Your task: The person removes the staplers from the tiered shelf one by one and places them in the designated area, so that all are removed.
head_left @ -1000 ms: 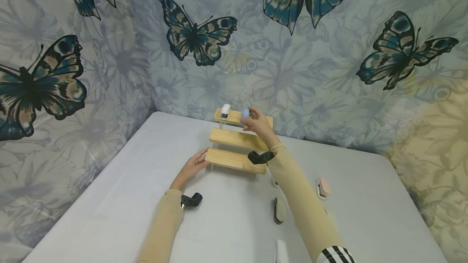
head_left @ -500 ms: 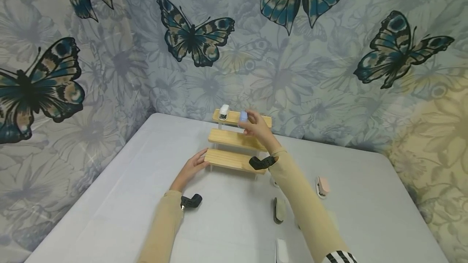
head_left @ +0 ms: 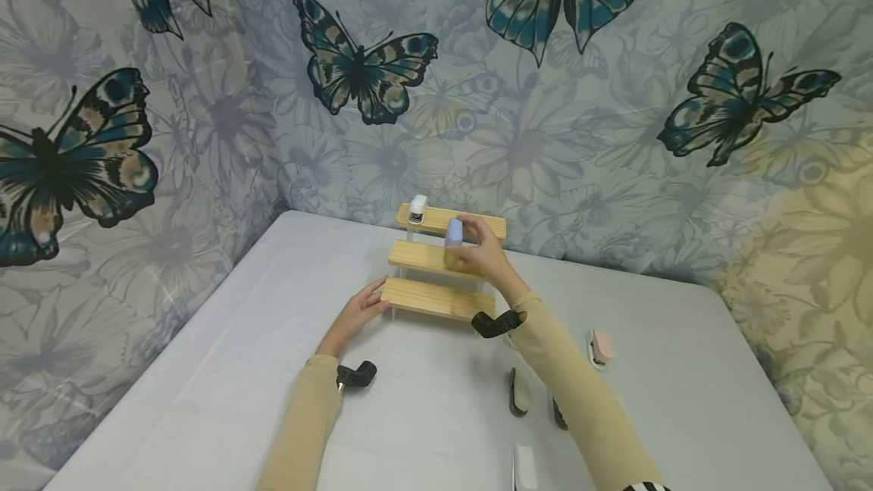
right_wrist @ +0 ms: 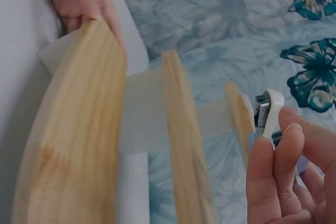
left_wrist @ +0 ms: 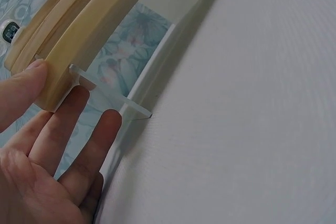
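A three-tier wooden display stand (head_left: 436, 298) with clear supports stands toward the back of the table. My left hand (head_left: 352, 318) grips the left end of its lowest shelf, thumb above and fingers below in the left wrist view. My right hand (head_left: 487, 254) pinches a small blue stapler (head_left: 454, 232) in front of the top shelf, over the middle one. Fingers mostly hide that stapler in the right wrist view. A white mini stapler (head_left: 417, 208) sits at the left of the top shelf (head_left: 484, 225).
On the white table (head_left: 409, 400), right of centre, lie a pink stapler (head_left: 600, 347), an olive stapler (head_left: 520, 392) and a long white one (head_left: 524, 468). A dark item (head_left: 560, 414) is partly covered by my right sleeve. Butterfly-print fabric (head_left: 532, 135) hangs behind.
My right hand has come slightly down and nearer with the blue stapler, from the top shelf toward the middle one. My left hand stays on the lowest shelf.
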### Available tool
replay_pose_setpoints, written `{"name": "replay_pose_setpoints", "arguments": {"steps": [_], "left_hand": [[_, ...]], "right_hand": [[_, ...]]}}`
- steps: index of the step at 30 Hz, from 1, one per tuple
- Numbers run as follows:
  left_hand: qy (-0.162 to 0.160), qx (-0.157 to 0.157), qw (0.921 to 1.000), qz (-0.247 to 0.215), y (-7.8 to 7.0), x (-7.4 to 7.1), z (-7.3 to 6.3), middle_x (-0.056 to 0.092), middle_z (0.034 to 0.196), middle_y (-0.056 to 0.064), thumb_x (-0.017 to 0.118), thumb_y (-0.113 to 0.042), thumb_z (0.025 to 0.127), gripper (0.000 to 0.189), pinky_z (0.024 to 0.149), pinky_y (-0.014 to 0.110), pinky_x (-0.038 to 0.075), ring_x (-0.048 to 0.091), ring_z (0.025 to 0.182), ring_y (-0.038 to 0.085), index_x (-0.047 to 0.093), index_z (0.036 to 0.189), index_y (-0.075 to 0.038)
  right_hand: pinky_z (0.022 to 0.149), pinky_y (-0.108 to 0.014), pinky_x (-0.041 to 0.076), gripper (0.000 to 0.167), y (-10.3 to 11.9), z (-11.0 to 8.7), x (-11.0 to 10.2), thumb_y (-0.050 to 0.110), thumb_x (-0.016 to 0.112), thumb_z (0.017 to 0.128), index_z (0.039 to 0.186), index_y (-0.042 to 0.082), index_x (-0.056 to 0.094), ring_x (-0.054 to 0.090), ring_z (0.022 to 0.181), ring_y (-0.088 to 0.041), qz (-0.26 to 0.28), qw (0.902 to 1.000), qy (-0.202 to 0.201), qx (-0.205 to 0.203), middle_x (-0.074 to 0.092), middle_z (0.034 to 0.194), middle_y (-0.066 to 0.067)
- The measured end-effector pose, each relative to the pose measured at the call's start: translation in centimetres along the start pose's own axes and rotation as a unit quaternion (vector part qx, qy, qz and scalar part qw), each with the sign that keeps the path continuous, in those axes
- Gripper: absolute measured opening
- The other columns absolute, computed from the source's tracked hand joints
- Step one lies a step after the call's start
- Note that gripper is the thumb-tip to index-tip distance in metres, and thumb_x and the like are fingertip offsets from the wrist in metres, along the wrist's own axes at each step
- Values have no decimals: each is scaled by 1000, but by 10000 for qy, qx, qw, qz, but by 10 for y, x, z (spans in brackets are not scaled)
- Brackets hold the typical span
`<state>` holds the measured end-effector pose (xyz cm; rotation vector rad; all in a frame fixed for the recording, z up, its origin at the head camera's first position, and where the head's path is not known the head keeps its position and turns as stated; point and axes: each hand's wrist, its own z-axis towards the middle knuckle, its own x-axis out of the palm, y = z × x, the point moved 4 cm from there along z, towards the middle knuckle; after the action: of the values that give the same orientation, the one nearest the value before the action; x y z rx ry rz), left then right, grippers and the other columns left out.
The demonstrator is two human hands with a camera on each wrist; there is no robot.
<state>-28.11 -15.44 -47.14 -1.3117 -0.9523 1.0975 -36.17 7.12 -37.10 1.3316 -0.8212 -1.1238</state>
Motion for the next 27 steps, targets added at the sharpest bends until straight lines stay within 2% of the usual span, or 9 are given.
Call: {"name": "replay_pose_setpoints", "arguments": {"steps": [4, 7, 13, 16, 22, 27], "left_hand": [[17, -15, 10000, -40, -1, 1, 1, 39, 130, 27, 54, -13, 91, 59, 100, 40, 25, 42, 116, 33, 24, 139, 1], [37, 17, 10000, 55, 0, 2, 2, 38, 130, 27, 54, -13, 91, 60, 100, 41, 25, 42, 117, 32, 22, 140, 2], [-190, -34, 9998, 33, 20, -4, 10, 41, 129, 24, 56, -16, 90, 60, 100, 43, 25, 43, 116, 32, 26, 140, -3], [-208, 12, 9998, 6, 26, -5, 13, 42, 129, 24, 57, -18, 89, 60, 100, 42, 26, 44, 115, 31, 28, 140, -4], [-205, 65, 9998, 39, 27, -6, 11, 44, 128, 21, 58, -20, 88, 61, 100, 41, 27, 46, 114, 27, 29, 139, -4], [-141, 144, 9998, 35, 20, -4, 6, 44, 128, 23, 57, -18, 90, 59, 100, 42, 27, 46, 114, 28, 28, 139, -2]], "right_hand": [[56, -25, 49, 65, 8, -16, 0, 2, 68, 79, 134, 7, 35, 53, 74, -23, 55, 9999, 73, 141, 35, 137, -13], [56, -25, 49, 65, 12, -25, 0, 0, 66, 79, 135, 4, 33, 52, 71, -20, 205, 9996, 88, 185, 34, 138, -14], [52, -24, 46, 65, -3, -32, 0, 1, 67, 79, 134, 4, 35, 49, 55, -14, 497, 9982, 253, 230, 26, 142, -12], [51, -26, 46, 62, -11, -40, -1, 3, 68, 79, 133, 5, 38, 49, 56, -15, 492, 9980, 355, 178, 29, 141, -11], [54, -35, 49, 61, -10, -70, -5, 11, 73, 75, 128, 9, 44, 52, 54, -17, 129, 9980, 588, 188, 36, 138, -9], [50, -30, 47, 60, -11, -92, -13, 8, 73, 75, 127, 8, 45, 51, 50, -15, 268, 9974, 631, 240, 35, 138, -10]]}}
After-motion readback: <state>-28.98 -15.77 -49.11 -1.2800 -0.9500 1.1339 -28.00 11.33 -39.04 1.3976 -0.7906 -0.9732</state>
